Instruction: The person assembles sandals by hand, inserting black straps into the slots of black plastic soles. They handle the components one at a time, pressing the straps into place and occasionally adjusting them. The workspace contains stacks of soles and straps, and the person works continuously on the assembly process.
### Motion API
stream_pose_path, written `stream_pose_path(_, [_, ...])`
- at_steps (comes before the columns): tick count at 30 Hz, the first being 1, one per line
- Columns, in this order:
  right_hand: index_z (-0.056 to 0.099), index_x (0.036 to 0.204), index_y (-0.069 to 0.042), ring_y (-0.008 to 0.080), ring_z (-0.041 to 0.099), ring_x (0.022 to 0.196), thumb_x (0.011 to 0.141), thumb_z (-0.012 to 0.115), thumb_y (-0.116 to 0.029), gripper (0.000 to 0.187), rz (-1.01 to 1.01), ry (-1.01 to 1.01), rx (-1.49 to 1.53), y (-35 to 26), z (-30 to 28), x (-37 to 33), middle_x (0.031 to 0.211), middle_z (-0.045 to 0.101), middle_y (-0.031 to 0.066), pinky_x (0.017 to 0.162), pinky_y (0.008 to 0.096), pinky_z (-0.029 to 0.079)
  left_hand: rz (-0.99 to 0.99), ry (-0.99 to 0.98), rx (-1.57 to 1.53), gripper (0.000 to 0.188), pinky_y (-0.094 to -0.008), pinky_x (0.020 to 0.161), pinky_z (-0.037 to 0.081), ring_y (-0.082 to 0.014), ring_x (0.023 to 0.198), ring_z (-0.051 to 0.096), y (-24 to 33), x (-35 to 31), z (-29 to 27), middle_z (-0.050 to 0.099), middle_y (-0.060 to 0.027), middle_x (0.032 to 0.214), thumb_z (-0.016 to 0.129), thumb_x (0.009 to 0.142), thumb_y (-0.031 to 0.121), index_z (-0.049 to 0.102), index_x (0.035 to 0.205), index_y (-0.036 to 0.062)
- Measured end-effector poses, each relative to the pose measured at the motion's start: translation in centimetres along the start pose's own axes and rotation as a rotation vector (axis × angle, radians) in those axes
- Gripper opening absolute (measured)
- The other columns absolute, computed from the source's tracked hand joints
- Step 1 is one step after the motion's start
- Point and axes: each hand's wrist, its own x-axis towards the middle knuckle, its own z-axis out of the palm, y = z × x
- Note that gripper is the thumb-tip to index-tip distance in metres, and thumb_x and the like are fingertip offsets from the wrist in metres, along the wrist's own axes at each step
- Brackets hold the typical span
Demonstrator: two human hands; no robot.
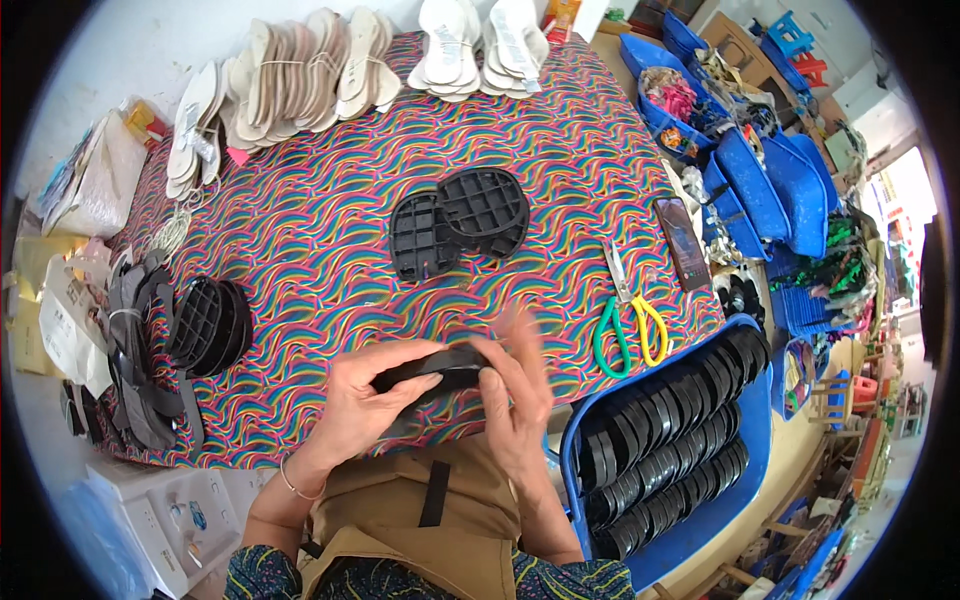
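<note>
Near the table's front edge, my left hand [375, 388] grips a black shoe heel piece [455, 368] between thumb and fingers. At its other end my right hand [515, 385] pinches the same piece, its upper fingers raised and smeared by motion. Beyond my hands lie a few black heel pieces [484, 205], overlapping, their gridded hollow sides up. To the left stands another small group of black heel pieces [208, 325], tilted on edge. At my right a blue basket [572, 462] holds rows of black heel pieces [665, 455].
Scissors [630, 312] with green and yellow handles and a phone [682, 243] lie at right on the patterned tablecloth [340, 225]. Tied insole bundles [300, 75] and white insoles [450, 50] line the back. Dark straps [135, 340] pile at left. Blue baskets [760, 190] stand beyond.
</note>
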Motion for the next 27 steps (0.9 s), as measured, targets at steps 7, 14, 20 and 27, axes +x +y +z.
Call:
stream_pose_path(7, [0.069, 0.111, 0.003, 0.033, 0.067, 0.108, 0.08, 0.071, 0.005, 0.031, 0.071, -0.134, 0.081, 0.7, -0.5, -0.8, 0.112, 0.069, 0.0204, 0.093, 0.0387, 0.052, 0.164, -0.124, 0.453, 0.065, -0.0422, 0.074, 0.05, -0.0309, 0.084, 0.065, 0.4, 0.5, -0.2, 0.072, -0.0116, 0.095, 0.07, 0.071, -0.006, 0.053, 0.133, 0.0096])
stream_pose_path(14, [0.07, 0.112, 0.0, 0.0291, 0.067, 0.103, 0.074, 0.076, 0.003, 0.039, -0.022, -0.227, 0.025, 0.4, -2.2, -0.4, 0.115, 0.068, 0.0164, 0.086, 0.0352, 0.054, -0.08, -0.114, 0.098, 0.077, -0.0436, 0.085, 0.048, -0.0361, 0.096, 0.066, -1.3, -0.4, -0.7, 0.072, -0.0141, 0.102, 0.062, 0.075, -0.01, 0.033, 0.144, 0.0084])
stream_pose_path(20, [0.069, 0.113, -0.004, 0.0269, 0.06, 0.089, 0.07, 0.081, -0.005, 0.044, -0.272, -0.395, -0.031, -0.6, -0.6, 2.3, 0.105, 0.065, 0.0091, 0.076, 0.0356, 0.05, -0.092, -0.135, 0.155, 0.074, -0.0457, 0.095, 0.047, -0.036, 0.112, 0.061, -1.1, -0.2, -0.5, 0.062, -0.0176, 0.121, 0.067, 0.073, -0.005, 0.038, 0.141, 0.0081])
stream_pose_path(27, [0.069, 0.113, -0.004, 0.0261, 0.057, 0.086, 0.07, 0.082, -0.006, 0.045, -0.219, -0.415, 0.113, 0.5, -0.5, 2.3, 0.098, 0.062, 0.0088, 0.071, 0.0355, 0.048, -0.156, -0.156, 0.051, 0.074, -0.0462, 0.096, 0.047, -0.0366, 0.115, 0.06, -1.0, 0.1, -0.4, 0.062, -0.0194, 0.123, 0.064, 0.073, -0.008, 0.037, 0.14, 0.0067])
